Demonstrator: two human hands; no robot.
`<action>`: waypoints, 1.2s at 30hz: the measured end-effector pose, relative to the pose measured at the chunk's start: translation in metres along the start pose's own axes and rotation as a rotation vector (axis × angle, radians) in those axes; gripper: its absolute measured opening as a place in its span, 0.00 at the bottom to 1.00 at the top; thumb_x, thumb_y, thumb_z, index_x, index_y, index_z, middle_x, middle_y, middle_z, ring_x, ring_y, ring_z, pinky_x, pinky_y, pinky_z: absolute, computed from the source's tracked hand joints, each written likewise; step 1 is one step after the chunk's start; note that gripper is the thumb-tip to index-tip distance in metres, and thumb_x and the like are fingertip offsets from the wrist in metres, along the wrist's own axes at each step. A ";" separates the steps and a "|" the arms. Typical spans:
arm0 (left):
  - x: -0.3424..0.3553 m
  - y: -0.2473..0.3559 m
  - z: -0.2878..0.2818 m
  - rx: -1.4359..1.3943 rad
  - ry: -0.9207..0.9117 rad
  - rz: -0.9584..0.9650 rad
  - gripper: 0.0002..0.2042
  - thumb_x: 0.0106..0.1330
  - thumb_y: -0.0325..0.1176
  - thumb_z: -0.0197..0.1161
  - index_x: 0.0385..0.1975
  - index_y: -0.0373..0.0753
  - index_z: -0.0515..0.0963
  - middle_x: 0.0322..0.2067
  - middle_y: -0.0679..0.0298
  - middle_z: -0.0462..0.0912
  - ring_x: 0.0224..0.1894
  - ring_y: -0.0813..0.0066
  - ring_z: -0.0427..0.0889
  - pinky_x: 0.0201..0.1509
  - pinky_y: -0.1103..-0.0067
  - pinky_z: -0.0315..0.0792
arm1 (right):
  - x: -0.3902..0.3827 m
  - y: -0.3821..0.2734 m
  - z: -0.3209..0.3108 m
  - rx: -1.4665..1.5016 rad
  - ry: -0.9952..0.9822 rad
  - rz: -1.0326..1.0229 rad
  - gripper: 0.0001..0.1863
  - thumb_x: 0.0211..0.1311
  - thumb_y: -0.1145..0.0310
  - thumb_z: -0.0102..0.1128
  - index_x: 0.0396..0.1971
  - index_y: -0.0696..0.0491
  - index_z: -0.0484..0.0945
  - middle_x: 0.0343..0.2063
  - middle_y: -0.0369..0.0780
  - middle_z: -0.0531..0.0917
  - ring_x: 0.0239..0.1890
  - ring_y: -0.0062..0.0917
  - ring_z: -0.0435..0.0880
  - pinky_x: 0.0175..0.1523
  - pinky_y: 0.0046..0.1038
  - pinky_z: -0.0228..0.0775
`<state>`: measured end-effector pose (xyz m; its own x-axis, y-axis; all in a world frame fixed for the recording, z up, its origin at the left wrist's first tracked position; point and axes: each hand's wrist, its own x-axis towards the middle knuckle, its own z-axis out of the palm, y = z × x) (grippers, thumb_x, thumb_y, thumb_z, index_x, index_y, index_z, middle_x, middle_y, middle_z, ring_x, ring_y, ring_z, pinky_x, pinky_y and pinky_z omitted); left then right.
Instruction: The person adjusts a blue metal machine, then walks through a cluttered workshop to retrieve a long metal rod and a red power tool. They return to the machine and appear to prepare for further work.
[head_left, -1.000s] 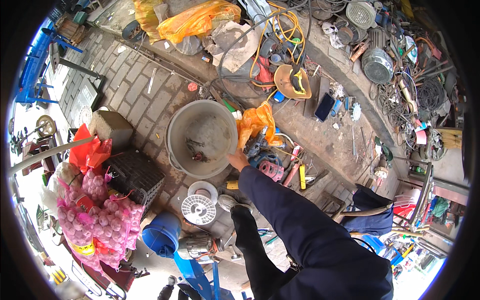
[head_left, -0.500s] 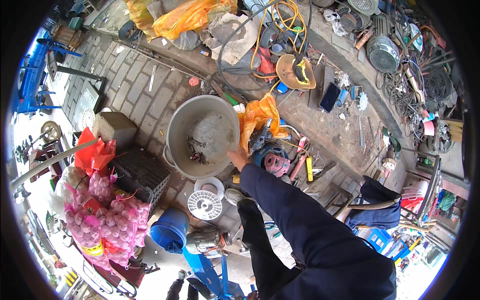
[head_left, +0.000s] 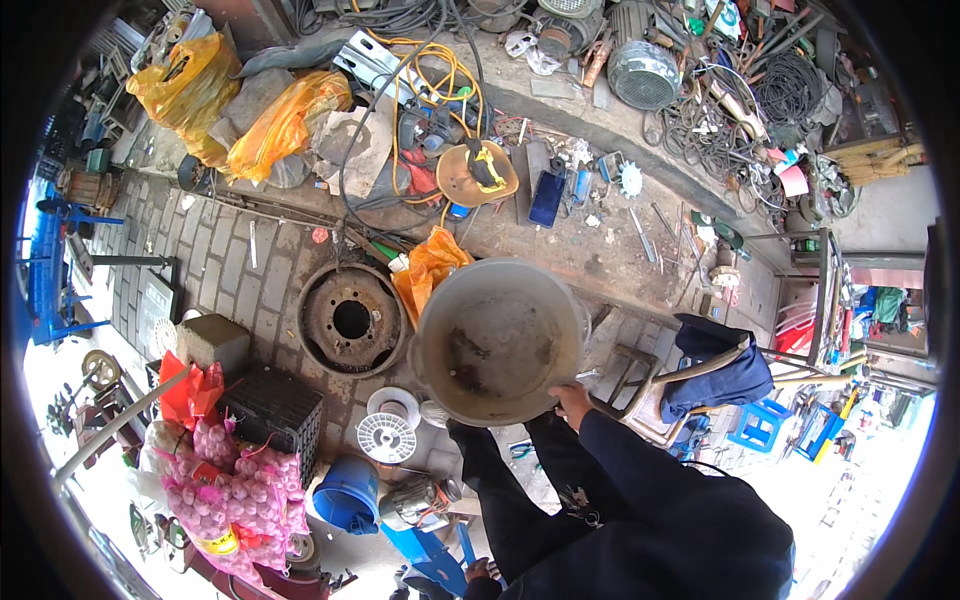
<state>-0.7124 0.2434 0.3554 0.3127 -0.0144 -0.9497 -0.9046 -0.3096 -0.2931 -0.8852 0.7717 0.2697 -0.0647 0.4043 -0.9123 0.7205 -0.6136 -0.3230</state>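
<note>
My right hand (head_left: 573, 403) is closed on the near right rim of a large grey metal pot (head_left: 500, 295). The pot is over the paving in front of my legs, its open top facing me, with dark dirt inside on the bottom. Left of it a rusty wheel rim (head_left: 314, 340) with a round centre hole lies on the paving. My left hand (head_left: 482, 570) is low at the bottom edge, beside a blue stand (head_left: 425, 552); its fingers are too dark and small to make out. The pot hides part of an orange plastic bag (head_left: 432, 265).
Several white spools (head_left: 387, 438) lie near my foot, beside a blue bucket (head_left: 345, 490). Pink net bags of garlic (head_left: 225, 500) sit next to a black crate (head_left: 270, 405) at left. A yellow hard hat (head_left: 460, 188), phone (head_left: 546, 198) and cables lie beyond. A wooden chair (head_left: 645, 400) stands at right.
My right hand has moved the pot to the right and nearer to me, uncovering the wheel rim. The pot now covers the tools at right. My left hand shows more at the bottom edge.
</note>
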 end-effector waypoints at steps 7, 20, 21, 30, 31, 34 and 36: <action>-0.013 0.036 0.021 0.177 0.183 0.195 0.09 0.71 0.35 0.57 0.47 0.42 0.73 0.28 0.49 0.80 0.21 0.56 0.77 0.22 0.67 0.67 | -0.016 -0.009 -0.160 -0.719 0.229 -0.666 0.19 0.52 0.75 0.69 0.47 0.57 0.81 0.36 0.45 0.86 0.34 0.33 0.86 0.39 0.32 0.79; -0.024 0.024 0.016 0.319 0.315 0.204 0.11 0.75 0.34 0.57 0.52 0.38 0.71 0.38 0.37 0.84 0.29 0.45 0.85 0.30 0.63 0.79 | 0.294 -0.169 -0.225 0.944 0.237 0.049 0.09 0.66 0.70 0.54 0.45 0.51 0.73 0.31 0.44 0.79 0.30 0.38 0.84 0.21 0.32 0.59; -0.023 0.021 0.019 0.363 0.348 0.204 0.11 0.74 0.34 0.58 0.52 0.38 0.71 0.37 0.38 0.84 0.29 0.45 0.85 0.29 0.63 0.79 | 0.310 -0.177 -0.226 0.923 0.245 0.016 0.09 0.67 0.69 0.55 0.45 0.51 0.73 0.33 0.43 0.81 0.33 0.37 0.85 0.22 0.33 0.60; -0.034 -0.010 0.006 0.533 0.499 0.100 0.12 0.71 0.33 0.61 0.50 0.40 0.71 0.36 0.43 0.87 0.30 0.47 0.88 0.27 0.62 0.81 | 0.339 -0.159 -0.196 1.122 0.071 -0.249 0.15 0.75 0.74 0.50 0.57 0.54 0.76 0.56 0.43 0.81 0.59 0.36 0.81 0.63 0.40 0.79; -0.033 -0.014 0.006 0.553 0.565 0.047 0.12 0.71 0.32 0.62 0.50 0.41 0.71 0.35 0.43 0.87 0.30 0.48 0.89 0.27 0.62 0.81 | 0.326 -0.156 -0.187 1.102 0.129 -0.204 0.15 0.75 0.73 0.50 0.58 0.54 0.75 0.58 0.45 0.81 0.60 0.37 0.81 0.64 0.41 0.79; -0.030 -0.020 0.009 0.432 0.408 0.183 0.11 0.72 0.30 0.61 0.50 0.36 0.73 0.33 0.42 0.86 0.27 0.53 0.87 0.24 0.68 0.78 | 0.270 -0.134 -0.161 0.987 -0.012 -0.073 0.15 0.77 0.70 0.50 0.58 0.59 0.73 0.57 0.45 0.82 0.62 0.38 0.81 0.64 0.39 0.78; -0.019 -0.015 0.020 0.193 0.239 0.132 0.10 0.72 0.29 0.61 0.49 0.35 0.75 0.32 0.43 0.86 0.26 0.55 0.87 0.23 0.70 0.78 | 0.228 -0.107 -0.141 0.790 -0.042 0.011 0.14 0.77 0.66 0.52 0.54 0.58 0.77 0.50 0.44 0.86 0.51 0.35 0.86 0.55 0.38 0.82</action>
<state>-0.7103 0.2670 0.3758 0.2276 -0.2725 -0.9349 -0.9729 -0.1049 -0.2063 -0.8794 1.0250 0.1316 -0.0978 0.3788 -0.9203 0.0185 -0.9239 -0.3823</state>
